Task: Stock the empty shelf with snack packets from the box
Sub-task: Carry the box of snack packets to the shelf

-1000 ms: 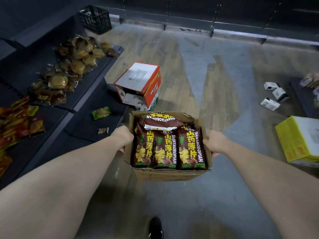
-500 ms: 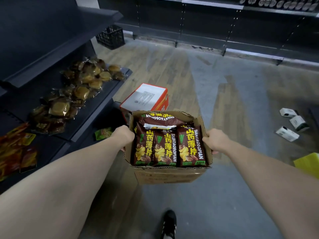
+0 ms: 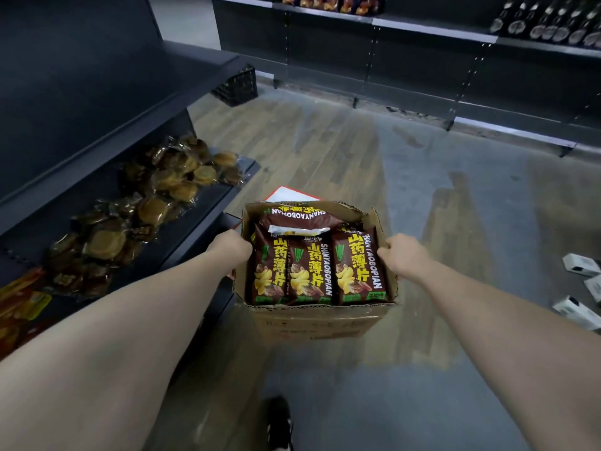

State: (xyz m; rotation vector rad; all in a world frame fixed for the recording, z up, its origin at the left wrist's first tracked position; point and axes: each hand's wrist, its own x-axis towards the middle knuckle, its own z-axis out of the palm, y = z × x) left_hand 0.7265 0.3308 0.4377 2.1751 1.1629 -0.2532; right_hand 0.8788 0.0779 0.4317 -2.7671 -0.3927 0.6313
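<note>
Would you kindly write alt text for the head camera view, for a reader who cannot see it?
Two hands, left hand and right hand, grip the sides of an open cardboard box packed with brown snack packets, held above the shop floor. To the left, a dark shelf holds clear-wrapped brown snacks; small white boxes lie on the floor at right.

I am holding the cardboard box (image 3: 317, 317) out in front, my left hand (image 3: 231, 251) gripping its left wall and my right hand (image 3: 403, 255) gripping its right wall. Brown snack packets (image 3: 313, 271) are standing inside it, one lying across their far ends. Wrapped goods (image 3: 136, 222) are lying on the dark shelf (image 3: 208, 203) at left.
</note>
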